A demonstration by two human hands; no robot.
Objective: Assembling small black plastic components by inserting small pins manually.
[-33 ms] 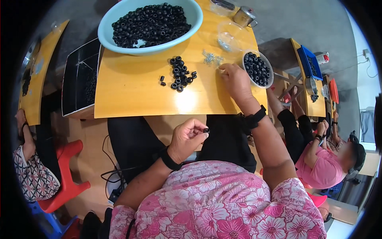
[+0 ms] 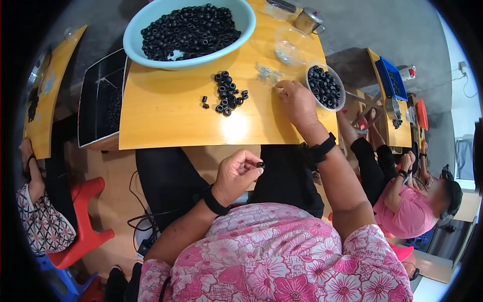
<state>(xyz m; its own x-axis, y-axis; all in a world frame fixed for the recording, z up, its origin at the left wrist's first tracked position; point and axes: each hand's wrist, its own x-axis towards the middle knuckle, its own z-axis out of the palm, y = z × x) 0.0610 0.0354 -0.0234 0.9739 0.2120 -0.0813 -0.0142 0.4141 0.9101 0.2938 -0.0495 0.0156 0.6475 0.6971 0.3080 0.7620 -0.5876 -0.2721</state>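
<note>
My left hand [image 2: 236,176] is held low over my lap, in front of the table edge. Its thumb and forefinger pinch a small black ring-shaped part [image 2: 260,164]. Fingertips closed together, my right hand [image 2: 298,103] rests on the yellow table; what they hold, if anything, is hidden. Just left of those fingertips lies a scatter of tiny clear or silvery pieces [image 2: 266,73]. Beside the right hand stands a round clear tub [image 2: 342,98] filled with black round parts. A loose group of similar black parts [image 2: 226,93] lies at mid-table.
A pale blue basin [image 2: 193,64] heaped with black parts occupies the far left of the table [image 2: 171,121]. Behind the tub are clear plastic containers [image 2: 289,43] and a metal cup [image 2: 308,21]. A black-lined box [image 2: 95,116] stands left. Other people sit at side tables.
</note>
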